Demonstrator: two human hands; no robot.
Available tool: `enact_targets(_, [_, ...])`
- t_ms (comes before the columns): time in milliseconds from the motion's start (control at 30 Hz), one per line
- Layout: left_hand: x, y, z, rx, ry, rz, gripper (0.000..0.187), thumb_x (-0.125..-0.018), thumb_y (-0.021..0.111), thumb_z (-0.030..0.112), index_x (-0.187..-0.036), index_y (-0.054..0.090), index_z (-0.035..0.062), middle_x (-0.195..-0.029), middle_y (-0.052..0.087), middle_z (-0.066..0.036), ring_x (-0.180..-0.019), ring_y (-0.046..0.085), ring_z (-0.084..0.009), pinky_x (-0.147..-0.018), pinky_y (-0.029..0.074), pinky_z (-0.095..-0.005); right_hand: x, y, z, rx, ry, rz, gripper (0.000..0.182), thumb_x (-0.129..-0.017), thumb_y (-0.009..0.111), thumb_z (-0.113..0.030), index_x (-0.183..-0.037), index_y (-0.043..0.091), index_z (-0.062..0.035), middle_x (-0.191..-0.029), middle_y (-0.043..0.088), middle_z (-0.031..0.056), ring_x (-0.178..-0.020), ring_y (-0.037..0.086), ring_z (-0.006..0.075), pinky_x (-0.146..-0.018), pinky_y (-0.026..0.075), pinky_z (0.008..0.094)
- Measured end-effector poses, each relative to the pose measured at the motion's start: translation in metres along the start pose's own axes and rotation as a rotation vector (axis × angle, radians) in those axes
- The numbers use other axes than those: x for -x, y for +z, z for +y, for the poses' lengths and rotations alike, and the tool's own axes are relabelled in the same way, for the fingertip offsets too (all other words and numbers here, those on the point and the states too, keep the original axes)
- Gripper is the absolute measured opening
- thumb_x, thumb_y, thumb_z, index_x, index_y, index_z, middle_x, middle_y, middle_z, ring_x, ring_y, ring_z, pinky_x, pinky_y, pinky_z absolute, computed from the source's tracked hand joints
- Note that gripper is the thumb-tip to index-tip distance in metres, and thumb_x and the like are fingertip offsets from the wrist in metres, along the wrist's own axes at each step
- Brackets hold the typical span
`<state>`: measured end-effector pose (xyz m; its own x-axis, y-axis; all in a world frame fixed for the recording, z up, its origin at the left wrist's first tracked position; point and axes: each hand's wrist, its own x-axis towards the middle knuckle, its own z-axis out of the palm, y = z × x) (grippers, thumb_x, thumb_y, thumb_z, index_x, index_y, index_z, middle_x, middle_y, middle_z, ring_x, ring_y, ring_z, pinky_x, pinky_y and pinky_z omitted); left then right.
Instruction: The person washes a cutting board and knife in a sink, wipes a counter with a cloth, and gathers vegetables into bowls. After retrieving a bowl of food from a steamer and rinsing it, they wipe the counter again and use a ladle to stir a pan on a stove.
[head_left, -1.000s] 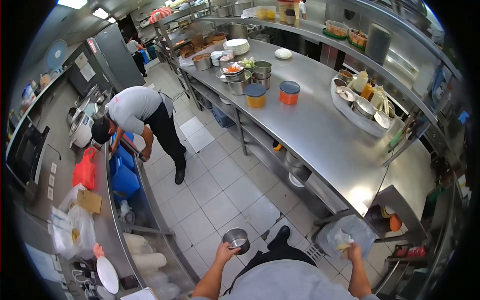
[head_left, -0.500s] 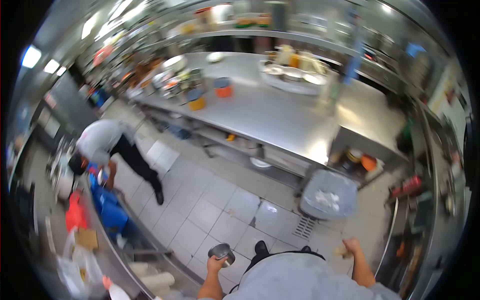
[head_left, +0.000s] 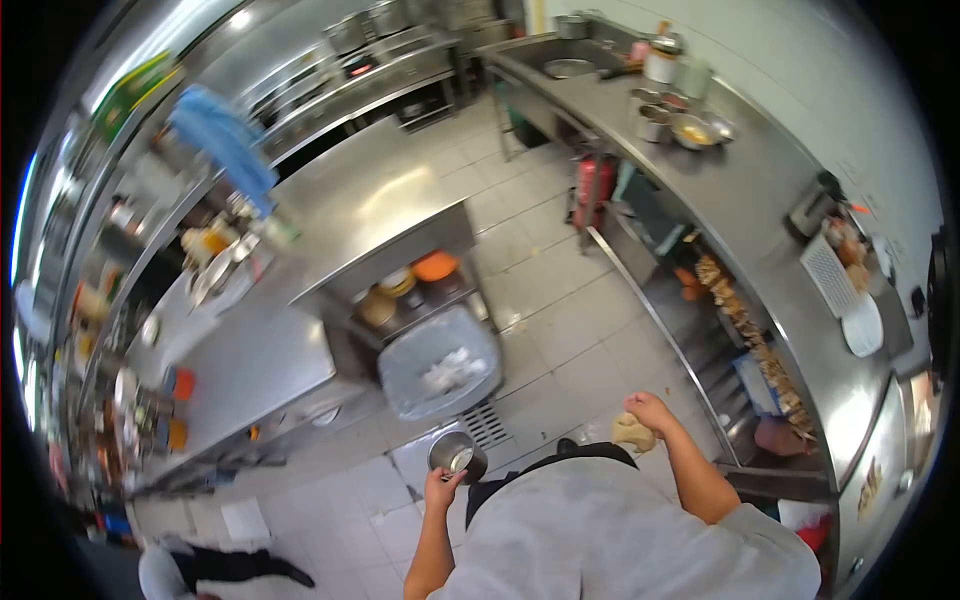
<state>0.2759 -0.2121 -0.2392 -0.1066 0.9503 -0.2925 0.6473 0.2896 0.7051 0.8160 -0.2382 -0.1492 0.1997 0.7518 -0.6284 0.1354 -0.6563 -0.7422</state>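
Note:
My left hand [head_left: 441,488] grips the rim of a round stainless steel container [head_left: 441,449], held in front of my waist. Something pale lies inside it, too small to name. At my right side, my right hand [head_left: 651,410] has its fingers closed on a crumpled beige, cloth-like piece [head_left: 632,433] that hangs below them; its exact kind is not clear. In front of me, beyond the container, stands a grey bin [head_left: 398,388] lined with a clear bag, with white scraps inside.
A steel counter [head_left: 770,250] runs along the right wall, with bowls [head_left: 692,131] and a white basket [head_left: 828,275] on it. A fire extinguisher [head_left: 594,190] stands beneath. Left is a steel worktable [head_left: 270,365]. Another person [head_left: 165,570] is at the lower left; a floor drain [head_left: 485,425] lies ahead.
My view has swung to the right, bringing the right counter into sight and shifting the other person to the lower left edge. Both hands keep their hold.

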Motion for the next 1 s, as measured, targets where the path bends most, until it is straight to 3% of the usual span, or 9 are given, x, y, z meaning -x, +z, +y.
enact_targets(133, [-0.053, 0.061, 0.122, 0.067, 0.187, -0.273, 0.04, -0.07, 0.084, 0.035, -0.078, 0.063, 0.0023, -0.085, 0.061, -0.015, -0.078, 0.06, -0.0302, -0.072, 0.049, -0.0394, -0.004, -0.065, -0.044, -0.75, 0.073, 0.084, 0.034, -0.093, 0.062, -0.017, -0.123, 0.055, -0.0023, -0.107, 0.063, 0.0093, -0.094, 0.063, 0.0179, -0.078, 0.054, 0.0338])
enact_targets(267, [-0.088, 0.081, 0.246, 0.019, 0.451, -0.311, 0.036, -0.069, 0.084, 0.03, -0.078, 0.062, 0.0026, -0.092, 0.061, -0.016, -0.089, 0.059, -0.0325, -0.078, 0.048, -0.04, -0.036, -0.077, -0.101, -0.825, -0.087, -0.105, 0.04, -0.092, 0.061, -0.013, -0.13, 0.051, -0.0035, -0.115, 0.06, 0.0096, -0.102, 0.061, 0.0185, -0.085, 0.052, 0.0323])
enact_targets(333, [-0.117, 0.097, 0.289, -0.033, 0.428, -0.384, 0.035, -0.069, 0.084, 0.028, -0.079, 0.062, 0.0031, -0.102, 0.06, -0.018, -0.1, 0.057, -0.0353, -0.084, 0.047, -0.0413, -0.065, -0.074, -0.132, -0.555, -0.179, -0.194, 0.043, -0.091, 0.062, -0.009, -0.132, 0.049, -0.0035, -0.116, 0.06, 0.0092, -0.106, 0.059, 0.0171, -0.089, 0.049, 0.0307])
enact_targets(433, [-0.175, 0.14, 0.329, 0.036, 0.558, -0.462, 0.032, -0.069, 0.083, 0.024, -0.081, 0.062, 0.0035, -0.123, 0.055, -0.021, -0.116, 0.052, -0.0389, -0.094, 0.045, -0.0425, -0.122, -0.075, -0.171, -0.54, -0.129, -0.158, 0.043, -0.091, 0.061, -0.01, -0.132, 0.049, -0.0028, -0.117, 0.06, 0.0097, -0.105, 0.059, 0.0166, -0.088, 0.049, 0.0302])
enact_targets(567, [-0.256, 0.193, 0.375, 0.077, 0.694, -0.414, 0.037, -0.07, 0.083, 0.032, -0.083, 0.063, 0.0034, -0.125, 0.052, -0.024, -0.115, 0.053, -0.04, -0.095, 0.045, -0.044, -0.176, -0.108, -0.205, -0.437, -0.078, -0.035, 0.037, -0.093, 0.06, -0.014, -0.127, 0.052, -0.0025, -0.112, 0.062, 0.0086, -0.099, 0.061, 0.0158, -0.084, 0.051, 0.0302])
enact_targets(667, [-0.308, 0.213, 0.426, -0.152, 0.464, -0.524, 0.046, -0.07, 0.081, 0.042, -0.087, 0.064, 0.0032, -0.117, 0.053, -0.024, -0.106, 0.056, -0.0402, -0.089, 0.047, -0.0452, -0.19, -0.153, -0.232, -0.574, -0.008, 0.142, 0.021, -0.096, 0.058, -0.02, -0.111, 0.059, -0.0053, -0.096, 0.063, 0.005, -0.085, 0.063, 0.0147, -0.074, 0.053, 0.0302])
enact_targets(800, [-0.396, 0.245, 0.467, -0.159, 0.499, -0.641, 0.053, -0.07, 0.079, 0.05, -0.09, 0.063, 0.0033, -0.102, 0.054, -0.022, -0.089, 0.058, -0.0382, -0.077, 0.049, -0.0446, -0.222, -0.204, -0.238, -0.723, -0.119, 0.338, 0.017, -0.097, 0.056, -0.025, -0.102, 0.059, -0.0085, -0.089, 0.062, 0.0031, -0.08, 0.064, 0.0155, -0.069, 0.054, 0.0318])
enact_targets(900, [-0.453, 0.264, 0.492, -0.051, 0.384, -0.624, 0.048, -0.074, 0.078, 0.045, -0.093, 0.063, 0.0036, -0.107, 0.055, -0.023, -0.094, 0.058, -0.0388, -0.081, 0.049, -0.0456, -0.232, -0.209, -0.295, -0.758, -0.1, 0.475, 0.025, -0.098, 0.053, -0.023, -0.116, 0.054, -0.005, -0.099, 0.063, 0.0083, -0.088, 0.065, 0.0202, -0.077, 0.056, 0.0352])
enact_targets(1000, [-0.515, 0.285, 0.497, -0.08, 0.328, -0.587, 0.044, -0.075, 0.078, 0.039, -0.098, 0.064, 0.0045, -0.108, 0.056, -0.023, -0.097, 0.058, -0.04, -0.084, 0.049, -0.0464, -0.269, -0.217, -0.346, -0.849, -0.175, 0.361, 0.036, -0.096, 0.054, -0.018, -0.128, 0.048, -0.0022, -0.114, 0.06, 0.0106, -0.104, 0.061, 0.0225, -0.088, 0.052, 0.0365])
